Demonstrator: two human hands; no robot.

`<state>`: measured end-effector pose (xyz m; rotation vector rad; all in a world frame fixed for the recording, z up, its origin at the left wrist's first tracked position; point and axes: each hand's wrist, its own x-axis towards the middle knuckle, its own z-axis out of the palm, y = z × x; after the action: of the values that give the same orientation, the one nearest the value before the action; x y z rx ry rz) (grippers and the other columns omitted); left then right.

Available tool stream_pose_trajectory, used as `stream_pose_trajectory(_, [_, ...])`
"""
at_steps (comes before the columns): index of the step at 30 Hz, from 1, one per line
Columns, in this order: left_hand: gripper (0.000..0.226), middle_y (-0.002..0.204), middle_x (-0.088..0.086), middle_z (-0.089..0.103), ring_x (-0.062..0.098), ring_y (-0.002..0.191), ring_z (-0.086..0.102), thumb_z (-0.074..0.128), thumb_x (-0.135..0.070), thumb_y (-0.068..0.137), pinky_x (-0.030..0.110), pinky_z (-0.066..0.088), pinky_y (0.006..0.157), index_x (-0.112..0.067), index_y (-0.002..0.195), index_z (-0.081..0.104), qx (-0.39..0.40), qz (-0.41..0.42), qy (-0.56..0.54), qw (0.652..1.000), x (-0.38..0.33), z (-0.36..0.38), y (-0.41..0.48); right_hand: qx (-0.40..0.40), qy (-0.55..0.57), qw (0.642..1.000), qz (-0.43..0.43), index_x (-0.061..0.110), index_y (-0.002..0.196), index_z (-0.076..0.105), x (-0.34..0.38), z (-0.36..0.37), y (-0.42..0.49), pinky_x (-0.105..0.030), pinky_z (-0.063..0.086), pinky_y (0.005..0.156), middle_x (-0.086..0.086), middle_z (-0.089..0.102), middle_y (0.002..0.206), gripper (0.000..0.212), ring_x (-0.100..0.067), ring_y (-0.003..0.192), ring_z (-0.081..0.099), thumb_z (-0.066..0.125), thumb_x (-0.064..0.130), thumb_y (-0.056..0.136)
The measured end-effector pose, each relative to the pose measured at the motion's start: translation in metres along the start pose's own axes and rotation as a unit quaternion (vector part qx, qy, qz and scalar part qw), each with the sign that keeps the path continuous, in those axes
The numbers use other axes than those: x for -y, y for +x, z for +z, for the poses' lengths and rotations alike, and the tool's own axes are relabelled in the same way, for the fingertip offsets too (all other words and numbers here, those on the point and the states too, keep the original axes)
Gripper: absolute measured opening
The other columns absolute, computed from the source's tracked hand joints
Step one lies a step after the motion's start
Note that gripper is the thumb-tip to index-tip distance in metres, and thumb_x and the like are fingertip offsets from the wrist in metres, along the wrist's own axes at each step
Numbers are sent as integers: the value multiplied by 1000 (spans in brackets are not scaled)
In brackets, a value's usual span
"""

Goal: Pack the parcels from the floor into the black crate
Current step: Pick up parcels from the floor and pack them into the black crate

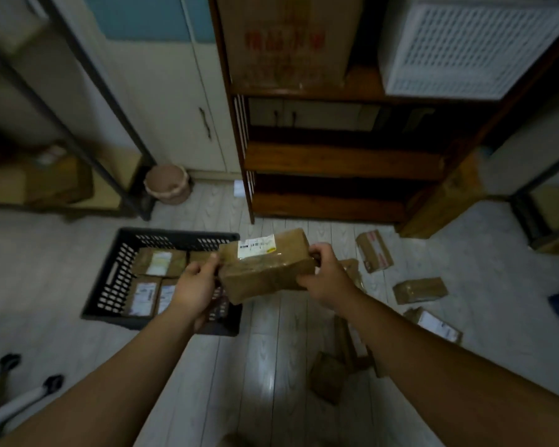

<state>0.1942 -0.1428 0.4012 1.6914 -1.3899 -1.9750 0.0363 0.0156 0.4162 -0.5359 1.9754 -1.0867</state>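
Both hands grip one parcel (267, 264) in the air, the left hand (196, 287) at its left end and the right hand (325, 279) at its right end. It hangs over the right edge of the crate (110, 275), which holds other parcels.

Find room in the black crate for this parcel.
In the black plastic crate, four cardboard parcels fill left and middle; only the right strip, under the brown taped parcel and left hand, seems bare. The pale plank floor right of the crate is free; loose parcels crowd it farther right.
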Motion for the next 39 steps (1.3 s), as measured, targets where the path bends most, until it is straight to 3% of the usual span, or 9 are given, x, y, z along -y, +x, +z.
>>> stream_pose_trajectory(3, [28,106,15,68,28,87,68,63,-28,85,46,56,81,-17,110,60,-12,61,28,998,-34,-24,-23,23,8,999,-24,27,126,37,54,-8,-19,-20,41,68,10,42,112,50,-3,90,46,67,24,86])
stream_pose_trajectory(8, [35,107,6,64,20,88,64,53,-10,92,34,54,67,-21,125,52,-28,130,8,991,-85,-61,-65,14,10,998,-66,25,131,37,125,5,-38,-22,45,71,2,51,118,54,-14,104,54,67,32,86])
stream_pose_trajectory(12, [57,119,3,55,30,98,64,56,-4,89,52,55,83,-32,137,41,16,154,-19,988,-118,-106,-77,20,10,995,-96,28,146,27,158,45,-38,-16,47,65,2,55,108,67,-9,90,57,63,25,90])
stream_pose_trajectory(18, [72,127,1,56,28,107,61,70,-10,71,50,51,93,-33,135,46,-1,200,7,980,-137,-190,-36,-48,-68,994,-75,21,101,54,180,151,-19,-39,54,87,-3,45,113,27,-21,99,54,68,34,82])
stream_pose_trajectory(22, [78,132,8,51,27,111,58,71,1,74,48,51,94,-21,138,33,-18,176,-24,984,-137,-230,-8,-55,-50,996,-41,14,92,50,191,213,-7,-35,46,71,-3,58,90,22,-19,82,55,60,33,89])
stream_pose_trajectory(29, [87,104,-3,61,21,94,63,61,4,83,39,56,67,-41,145,20,154,116,97,976,-129,-251,27,-6,-110,994,-7,22,123,53,174,260,19,-32,51,81,-1,61,114,28,-15,95,56,44,31,98])
stream_pose_trajectory(32, [79,103,-3,63,19,91,65,60,1,84,38,58,67,-37,144,24,146,104,97,979,-122,-245,60,-3,-87,996,-7,21,127,51,164,270,42,-18,45,68,-2,60,123,29,-12,97,55,45,25,99])
stream_pose_trajectory(35, [65,110,1,63,22,96,65,70,-8,78,44,59,75,-26,133,40,93,107,134,981,-104,-237,103,10,-71,997,-25,28,140,37,143,279,74,-23,46,88,-2,54,134,45,-19,119,53,47,15,98])
stream_pose_trajectory(39, [55,108,-5,58,8,91,59,71,-12,80,21,53,62,-21,126,43,98,136,204,965,-60,-228,167,25,-112,993,-15,43,148,9,86,302,126,-37,41,106,-1,39,148,73,-23,131,44,48,13,95])
